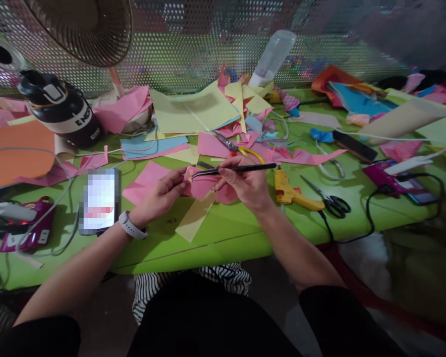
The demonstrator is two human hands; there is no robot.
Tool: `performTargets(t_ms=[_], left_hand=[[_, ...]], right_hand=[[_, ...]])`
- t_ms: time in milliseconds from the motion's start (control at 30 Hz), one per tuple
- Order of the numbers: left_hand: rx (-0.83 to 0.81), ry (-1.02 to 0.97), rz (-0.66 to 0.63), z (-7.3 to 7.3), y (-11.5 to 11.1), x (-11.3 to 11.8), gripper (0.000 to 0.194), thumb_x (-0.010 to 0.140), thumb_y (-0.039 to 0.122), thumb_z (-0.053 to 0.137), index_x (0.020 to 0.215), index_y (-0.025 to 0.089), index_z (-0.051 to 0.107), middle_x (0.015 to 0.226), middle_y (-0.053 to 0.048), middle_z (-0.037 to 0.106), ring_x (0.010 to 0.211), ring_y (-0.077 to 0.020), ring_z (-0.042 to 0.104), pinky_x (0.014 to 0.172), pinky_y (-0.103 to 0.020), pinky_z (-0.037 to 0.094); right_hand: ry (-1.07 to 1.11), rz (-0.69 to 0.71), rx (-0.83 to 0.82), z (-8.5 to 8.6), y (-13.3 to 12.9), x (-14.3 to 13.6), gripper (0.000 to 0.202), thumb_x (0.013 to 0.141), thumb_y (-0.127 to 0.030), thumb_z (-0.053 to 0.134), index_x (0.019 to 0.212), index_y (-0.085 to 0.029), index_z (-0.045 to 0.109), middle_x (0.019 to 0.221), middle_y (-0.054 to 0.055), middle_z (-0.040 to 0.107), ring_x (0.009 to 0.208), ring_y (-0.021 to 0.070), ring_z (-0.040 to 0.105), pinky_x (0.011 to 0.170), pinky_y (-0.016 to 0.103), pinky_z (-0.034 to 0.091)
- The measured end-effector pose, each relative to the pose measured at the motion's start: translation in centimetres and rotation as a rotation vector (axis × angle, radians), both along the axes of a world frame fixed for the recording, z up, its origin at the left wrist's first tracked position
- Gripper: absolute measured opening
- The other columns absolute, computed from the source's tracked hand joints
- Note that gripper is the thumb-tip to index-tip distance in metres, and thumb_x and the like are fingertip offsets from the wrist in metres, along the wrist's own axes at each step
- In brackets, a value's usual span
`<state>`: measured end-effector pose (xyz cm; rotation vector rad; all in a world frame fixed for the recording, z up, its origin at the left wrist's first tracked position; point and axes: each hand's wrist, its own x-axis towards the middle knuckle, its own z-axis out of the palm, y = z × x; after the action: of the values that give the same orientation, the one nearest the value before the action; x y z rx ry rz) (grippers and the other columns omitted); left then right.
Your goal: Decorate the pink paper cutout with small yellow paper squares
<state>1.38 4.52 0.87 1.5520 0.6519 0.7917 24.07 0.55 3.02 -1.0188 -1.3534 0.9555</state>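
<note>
My left hand (168,192) pinches the left edge of a pink paper piece (204,186), with small yellow bits near its corner. Between the fingers of my right hand (243,181) lies a pair of black tweezers (250,167), its tips pointing left and reaching the pink paper by my left fingers. Just below, a yellow paper strip (195,218) rests slantwise on the green table (230,238). More pink paper (148,181) lies behind my left hand. To the right of my right hand are a yellow glue gun (292,191) and black-handled scissors (332,201).
A lit phone (99,201) lies left, near a power strip (29,225). Yellow-handled pliers (241,148) sit among paper scraps. A black bottle (63,111), a fan (83,29) and a leaning clear bottle (273,57) stand behind. Cables cross both sides.
</note>
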Motion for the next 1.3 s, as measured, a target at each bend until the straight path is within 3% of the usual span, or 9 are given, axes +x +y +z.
performTargets(t_ms=[633,933,1300], left_hand=[[-0.011,0.008,0.005,0.0,-0.2,-0.1,0.046,0.096,0.032,0.057,0.14,0.022,0.052,0.122,-0.008,0.065,0.094,-0.0143,0.059,0.087,-0.031,0.05],[-0.204,-0.065,0.01,0.6,-0.5,0.2,0.045,0.093,0.03,0.062,0.137,0.024,0.055,0.117,-0.006,0.064,0.095,-0.015,0.061,0.086,-0.032,0.056],[-0.328,-0.121,0.009,1.0,-0.7,0.2,0.038,0.094,0.024,0.061,0.131,0.021,0.054,0.114,-0.006,0.065,0.1,-0.0154,0.063,0.093,-0.035,0.056]], right_hand=[[-0.029,-0.035,-0.011,0.3,-0.3,-0.1,0.032,0.083,-0.049,0.075,0.091,-0.02,0.065,0.06,-0.004,0.068,0.05,0.0148,0.069,0.05,0.026,0.057],[-0.008,-0.09,0.01,-0.4,-0.3,-0.3,0.029,0.086,-0.047,0.072,0.096,-0.02,0.066,0.065,-0.002,0.071,0.054,0.0154,0.072,0.051,0.025,0.059],[-0.085,-0.171,0.078,-0.6,-0.8,-1.0,0.032,0.087,-0.051,0.069,0.095,-0.021,0.068,0.071,0.001,0.072,0.055,0.0164,0.072,0.047,0.027,0.058]])
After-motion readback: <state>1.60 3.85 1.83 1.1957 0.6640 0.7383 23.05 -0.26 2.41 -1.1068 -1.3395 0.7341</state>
